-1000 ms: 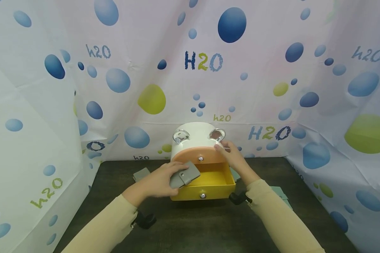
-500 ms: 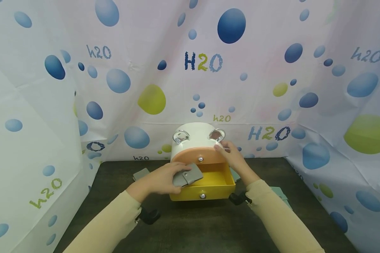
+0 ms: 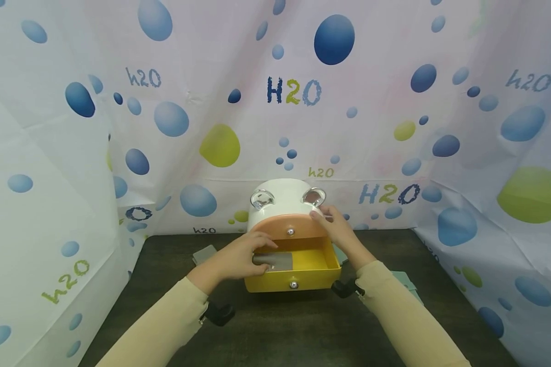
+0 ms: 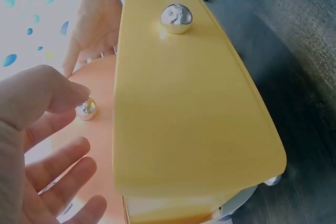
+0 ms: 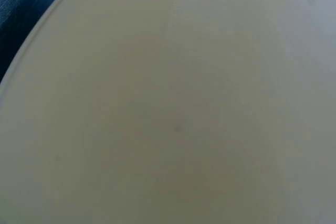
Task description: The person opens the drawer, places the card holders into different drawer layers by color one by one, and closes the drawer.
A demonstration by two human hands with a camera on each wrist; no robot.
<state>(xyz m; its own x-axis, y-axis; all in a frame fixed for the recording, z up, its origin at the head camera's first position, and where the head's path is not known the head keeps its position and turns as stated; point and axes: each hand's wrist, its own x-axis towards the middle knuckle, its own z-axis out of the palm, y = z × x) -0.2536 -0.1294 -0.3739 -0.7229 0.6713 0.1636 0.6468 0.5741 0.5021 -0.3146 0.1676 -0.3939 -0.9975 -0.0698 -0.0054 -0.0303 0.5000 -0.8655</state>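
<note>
Grey wallet has moved down into the yellow drawer (left hand near).

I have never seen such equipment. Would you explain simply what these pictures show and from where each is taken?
There is no machine: a person works with two bare hands, wearing cameras on head and wrists. The head view looks down at a dark table, where a white cabinet has a peach upper drawer and, below it, an open yellow drawer. A gray wallet lies inside, at the left. The left hand is above it; the left wrist view shows this hand loosely open, holding nothing. The right hand touches the cabinet's upper right edge. The right wrist view shows mostly a pale surface very close, perhaps the cabinet's side. On the table, a flat gray item lies left of the cabinet and flat green items to its right.
</note>
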